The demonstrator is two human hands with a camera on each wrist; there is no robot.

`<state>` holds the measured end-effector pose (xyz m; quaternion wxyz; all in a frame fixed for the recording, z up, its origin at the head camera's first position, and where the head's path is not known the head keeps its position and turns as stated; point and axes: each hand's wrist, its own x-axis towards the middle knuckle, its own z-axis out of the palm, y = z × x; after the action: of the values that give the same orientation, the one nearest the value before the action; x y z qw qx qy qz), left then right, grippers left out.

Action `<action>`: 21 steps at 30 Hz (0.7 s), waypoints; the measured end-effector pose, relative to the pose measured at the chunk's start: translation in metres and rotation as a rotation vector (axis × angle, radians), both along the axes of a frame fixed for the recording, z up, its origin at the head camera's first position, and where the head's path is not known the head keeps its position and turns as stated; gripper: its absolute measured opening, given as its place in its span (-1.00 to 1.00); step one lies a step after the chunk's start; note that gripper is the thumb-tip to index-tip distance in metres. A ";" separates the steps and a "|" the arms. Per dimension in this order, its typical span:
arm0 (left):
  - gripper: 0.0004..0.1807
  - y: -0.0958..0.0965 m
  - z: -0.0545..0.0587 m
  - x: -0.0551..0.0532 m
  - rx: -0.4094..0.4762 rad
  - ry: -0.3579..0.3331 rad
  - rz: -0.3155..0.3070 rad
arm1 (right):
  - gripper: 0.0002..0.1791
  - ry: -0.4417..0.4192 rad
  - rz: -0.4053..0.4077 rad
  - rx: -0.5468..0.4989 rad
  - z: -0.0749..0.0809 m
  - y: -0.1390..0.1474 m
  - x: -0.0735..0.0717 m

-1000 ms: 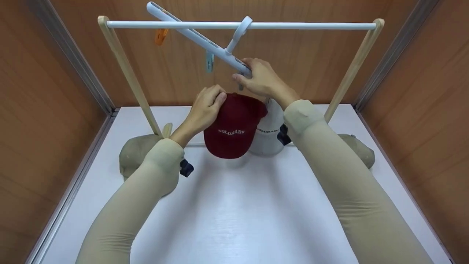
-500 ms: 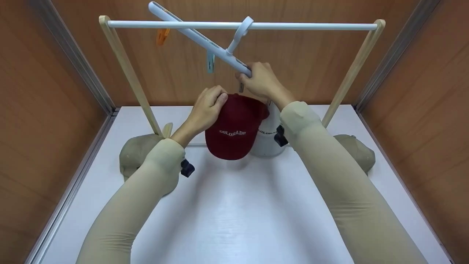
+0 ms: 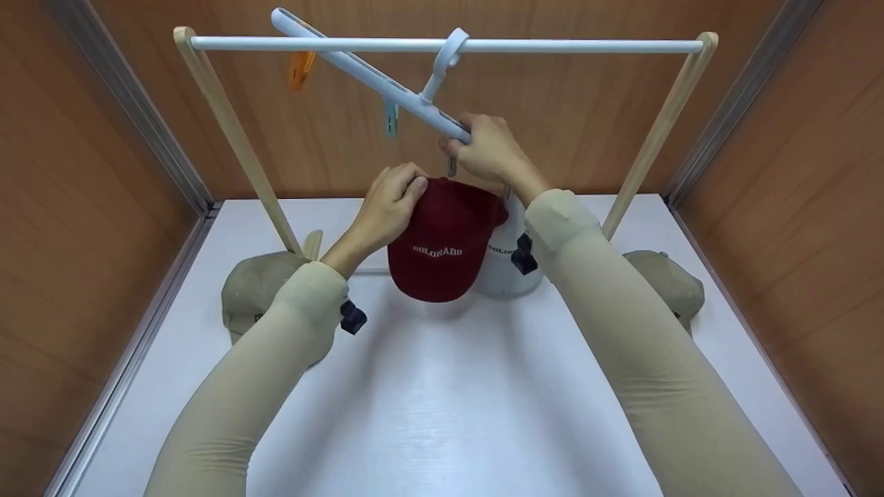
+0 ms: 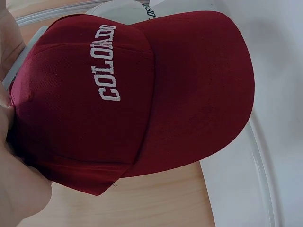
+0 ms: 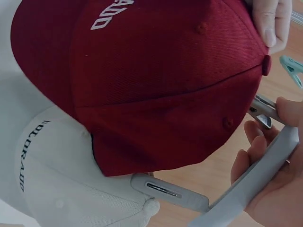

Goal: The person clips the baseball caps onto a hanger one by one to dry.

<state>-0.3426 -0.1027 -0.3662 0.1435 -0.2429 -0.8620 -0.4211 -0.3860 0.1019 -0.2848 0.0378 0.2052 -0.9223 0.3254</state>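
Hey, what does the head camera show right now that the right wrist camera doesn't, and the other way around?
Only the head view: the left khaki fabric cap, the right khaki fabric cap and the orange plastic clip.
Only the right wrist view: the round white button on the crown of the white fabric cap.
Both: that white cap, the dark red fabric cap, the light blue plastic hanger, the left hand and the right hand.

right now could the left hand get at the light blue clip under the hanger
Probably not as it stands: the left hand grips the red cap and would likely have to let go first. Otherwise, the way up to the light blue clip looks free in the head view.
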 end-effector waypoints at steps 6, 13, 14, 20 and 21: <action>-0.70 0.003 -0.001 -0.001 0.006 -0.002 -0.001 | -0.59 -0.008 -0.001 -0.001 0.002 0.002 0.002; -0.70 0.005 -0.003 -0.001 0.006 -0.022 0.006 | -0.62 -0.012 -0.011 -0.022 0.003 0.005 0.003; -0.70 0.006 -0.004 -0.002 0.003 -0.024 0.007 | -0.63 -0.004 -0.007 -0.025 0.003 0.005 0.003; -0.70 0.007 -0.006 -0.002 -0.003 -0.033 0.031 | -0.65 0.013 0.002 -0.047 0.002 0.004 0.003; -0.70 0.007 -0.006 -0.002 -0.001 -0.038 0.037 | -0.65 0.008 0.004 -0.053 0.001 0.004 0.003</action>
<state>-0.3446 -0.0958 -0.3722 0.1347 -0.2191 -0.8691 -0.4226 -0.3826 0.1062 -0.2834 0.0464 0.2071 -0.9128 0.3490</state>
